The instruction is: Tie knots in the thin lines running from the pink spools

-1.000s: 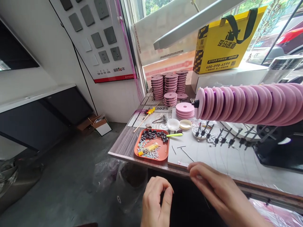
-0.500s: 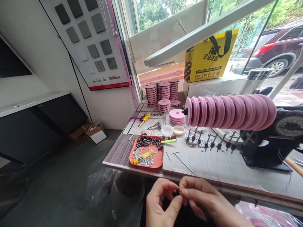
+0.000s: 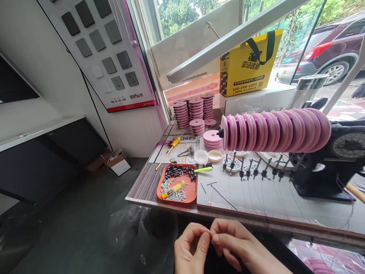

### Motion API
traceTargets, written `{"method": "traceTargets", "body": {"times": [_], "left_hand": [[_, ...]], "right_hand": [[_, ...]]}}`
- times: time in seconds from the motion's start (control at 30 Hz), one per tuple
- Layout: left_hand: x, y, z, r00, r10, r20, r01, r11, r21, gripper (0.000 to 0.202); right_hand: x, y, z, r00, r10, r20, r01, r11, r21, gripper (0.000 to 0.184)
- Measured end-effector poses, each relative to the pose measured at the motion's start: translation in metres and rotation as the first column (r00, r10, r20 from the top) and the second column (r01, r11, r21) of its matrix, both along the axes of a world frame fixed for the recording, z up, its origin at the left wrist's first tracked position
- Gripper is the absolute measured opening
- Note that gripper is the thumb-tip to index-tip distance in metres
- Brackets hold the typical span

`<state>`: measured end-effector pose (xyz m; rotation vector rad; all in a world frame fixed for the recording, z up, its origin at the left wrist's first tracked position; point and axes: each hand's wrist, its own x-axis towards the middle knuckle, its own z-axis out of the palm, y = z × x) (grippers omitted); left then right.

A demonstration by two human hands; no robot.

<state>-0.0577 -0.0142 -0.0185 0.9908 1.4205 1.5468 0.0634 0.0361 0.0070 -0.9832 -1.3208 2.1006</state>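
In front of the table's near edge, my left hand (image 3: pixel 190 246) and my right hand (image 3: pixel 235 243) meet fingertip to fingertip. Thumb and forefinger are pinched on each hand. Whatever they hold is hidden by the fingertips and too small to name. Nearest to them on the table is an orange tray (image 3: pixel 191 195) with black beads (image 3: pixel 175 171), small metal pieces (image 3: pixel 180 193) and a yellow-and-clear tube (image 3: pixel 173 189). A thin metal rod (image 3: pixel 224 197) lies right of the tray, and a light green pen-like stick (image 3: pixel 203 169) rests across its rim.
A black winding machine (image 3: pixel 322 179) carries a row of pink spools (image 3: pixel 273 131) at the right. Several black pieces on thin lines (image 3: pixel 255 169) lie below it. Stacked pink spools (image 3: pixel 196 108), a yellow bag (image 3: pixel 251 68) and a lamp arm (image 3: pixel 228 45) are behind.
My joined hands have shifted slightly left and down in the view. A small dark piece that showed between my fingertips is now covered. The view has shifted a little.
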Motion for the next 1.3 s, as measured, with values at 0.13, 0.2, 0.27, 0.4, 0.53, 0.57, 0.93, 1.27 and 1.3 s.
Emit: {"method": "traceTargets", "body": {"times": [0.13,0.2,0.27,0.4,0.53,0.57,0.93,1.27,1.3], "left_hand": [[-0.002,-0.001,0.000,1.000,-0.005,0.012,0.005,1.000,-0.023,0.037],[-0.002,-0.001,0.000,1.000,-0.001,0.023,0.002,1.000,-0.021,0.037],[0.000,-0.001,0.001,0.998,0.004,0.058,-0.004,1.000,-0.013,0.035],[0.005,-0.002,0.001,0.991,0.049,0.123,-0.056,0.997,0.049,0.023],[0.006,-0.002,0.001,0.984,0.123,0.127,-0.133,0.989,0.069,0.023],[0.006,-0.001,0.001,0.981,0.138,0.133,-0.147,0.987,0.061,0.024],[-0.001,-0.002,0.002,0.947,0.173,0.272,-0.177,0.984,-0.009,0.030],[0.004,-0.002,-0.009,0.956,0.153,0.250,-0.166,0.985,0.034,0.027],[0.004,-0.002,-0.010,0.957,0.148,0.248,-0.162,0.986,0.036,0.028]], "right_hand": [[-0.001,0.000,0.004,1.000,-0.014,-0.004,0.014,1.000,-0.027,0.022],[-0.001,0.001,0.005,1.000,-0.017,-0.026,0.016,0.999,-0.042,0.022],[-0.001,0.001,0.004,0.998,-0.023,-0.055,0.020,0.998,-0.058,0.021],[-0.002,0.000,0.000,0.996,-0.031,-0.087,0.025,0.997,-0.068,0.021],[-0.003,-0.002,-0.004,0.997,0.029,-0.066,-0.028,1.000,0.009,0.034],[-0.003,-0.002,-0.005,0.998,0.036,-0.053,-0.032,0.997,0.068,0.038],[0.000,-0.006,-0.016,0.986,-0.005,0.165,-0.066,0.904,0.422,0.041],[-0.007,-0.011,-0.007,0.992,-0.099,-0.084,0.118,0.956,0.268,0.042],[-0.008,-0.012,-0.009,0.992,-0.096,-0.085,0.116,0.957,0.266,0.042]]}}
